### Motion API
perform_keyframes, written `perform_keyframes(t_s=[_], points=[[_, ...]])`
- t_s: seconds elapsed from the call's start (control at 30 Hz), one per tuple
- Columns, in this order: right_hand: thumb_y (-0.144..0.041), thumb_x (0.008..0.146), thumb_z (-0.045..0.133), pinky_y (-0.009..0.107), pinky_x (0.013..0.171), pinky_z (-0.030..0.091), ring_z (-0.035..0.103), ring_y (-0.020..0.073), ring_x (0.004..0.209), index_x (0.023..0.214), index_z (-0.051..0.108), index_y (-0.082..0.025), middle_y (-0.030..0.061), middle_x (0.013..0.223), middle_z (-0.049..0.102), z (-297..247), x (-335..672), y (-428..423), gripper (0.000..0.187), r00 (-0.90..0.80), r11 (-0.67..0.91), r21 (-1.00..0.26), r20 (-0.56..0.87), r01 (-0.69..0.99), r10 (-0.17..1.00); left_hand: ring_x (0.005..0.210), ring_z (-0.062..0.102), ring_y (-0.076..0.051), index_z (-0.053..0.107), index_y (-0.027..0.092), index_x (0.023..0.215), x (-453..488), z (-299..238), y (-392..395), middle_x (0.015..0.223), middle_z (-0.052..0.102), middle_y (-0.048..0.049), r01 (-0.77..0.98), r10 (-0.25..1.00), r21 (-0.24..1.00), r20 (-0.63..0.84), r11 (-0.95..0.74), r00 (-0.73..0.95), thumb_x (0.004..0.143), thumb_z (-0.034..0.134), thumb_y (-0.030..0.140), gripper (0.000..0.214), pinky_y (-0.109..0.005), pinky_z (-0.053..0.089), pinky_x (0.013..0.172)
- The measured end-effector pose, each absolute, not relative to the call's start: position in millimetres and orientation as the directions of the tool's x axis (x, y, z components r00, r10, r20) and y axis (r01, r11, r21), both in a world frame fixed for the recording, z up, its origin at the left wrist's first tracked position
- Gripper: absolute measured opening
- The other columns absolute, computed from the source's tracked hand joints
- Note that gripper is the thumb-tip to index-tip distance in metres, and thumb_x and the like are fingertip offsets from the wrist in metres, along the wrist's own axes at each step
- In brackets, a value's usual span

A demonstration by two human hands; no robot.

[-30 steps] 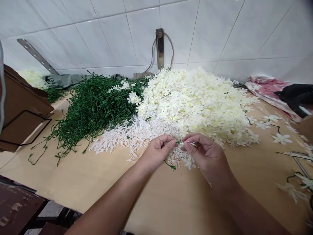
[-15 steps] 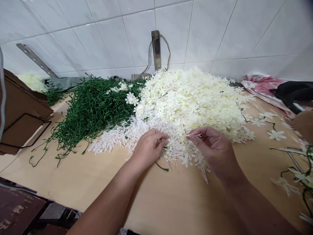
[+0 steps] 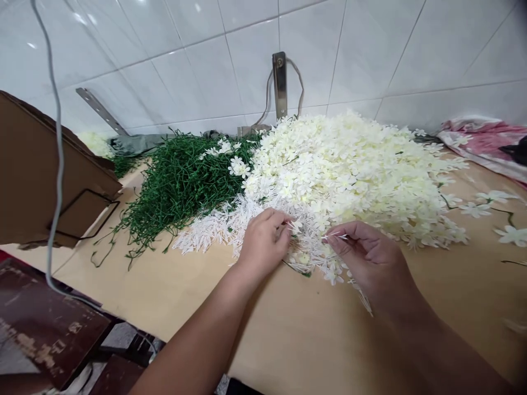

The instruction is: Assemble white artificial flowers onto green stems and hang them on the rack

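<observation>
Head view: the right hand (image 3: pixel 366 255), thumb and forefinger pinched narrow, holds a thin white plastic-looking sprig (image 3: pixel 336 236), its long axis running crosswise and its left end facing the left hand (image 3: pixel 265 242) across a short gap. The left hand's fingers curl nearly together at the heap of slender white stalks (image 3: pixel 206 233), a white petalled flower (image 3: pixel 296 226) beside the fingertips; whether they grip it, I cannot tell.

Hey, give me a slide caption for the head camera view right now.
Right hand pinching a slim white piece, left hand alongside, before heaped green stems and pale flowers.
</observation>
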State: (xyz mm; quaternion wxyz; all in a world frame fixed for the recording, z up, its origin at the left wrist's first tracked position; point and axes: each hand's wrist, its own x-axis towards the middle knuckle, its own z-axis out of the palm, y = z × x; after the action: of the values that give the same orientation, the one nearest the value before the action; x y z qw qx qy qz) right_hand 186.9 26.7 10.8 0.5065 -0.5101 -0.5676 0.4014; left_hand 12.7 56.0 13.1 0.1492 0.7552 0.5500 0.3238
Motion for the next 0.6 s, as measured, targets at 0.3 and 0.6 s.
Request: perform_keyframes(t_s=[0.3,0.6], points=[[-0.029,0.076,0.058,0.027,0.065,0.047,0.058,0.0159,0.071,0.074,0.058,-0.019,0.0042,0.076,0.062,4.4,178.9,24.7,0.01,-0.033,0.192,-0.964,0.189,0.186,0.981,0.058,0.05,-0.009,0.055,0.019,0.083,10.9,9.4,57.7,0.068,0.053,0.0024,0.41,0.978,0.896,0.204,-0.171,-0.037,0.076,0.046,0.019,0.011,-0.02,0.038,0.056],[-0.023,0.075,0.058,0.03,0.069,0.049,0.059,0.0161,0.076,0.071,0.057,-0.018,0.0056,0.079,0.063,2.7,176.6,26.6,0.007,0.001,0.24,-0.963,0.242,0.124,0.97,0.075,0.05,-0.013,0.053,0.017,0.079,10.7,12.2,62.0,0.078,0.055,-0.0021,0.43,0.931,0.856,0.356,-0.288,-0.084,0.073,0.048,0.015,0.008,-0.025,0.039,0.072]])
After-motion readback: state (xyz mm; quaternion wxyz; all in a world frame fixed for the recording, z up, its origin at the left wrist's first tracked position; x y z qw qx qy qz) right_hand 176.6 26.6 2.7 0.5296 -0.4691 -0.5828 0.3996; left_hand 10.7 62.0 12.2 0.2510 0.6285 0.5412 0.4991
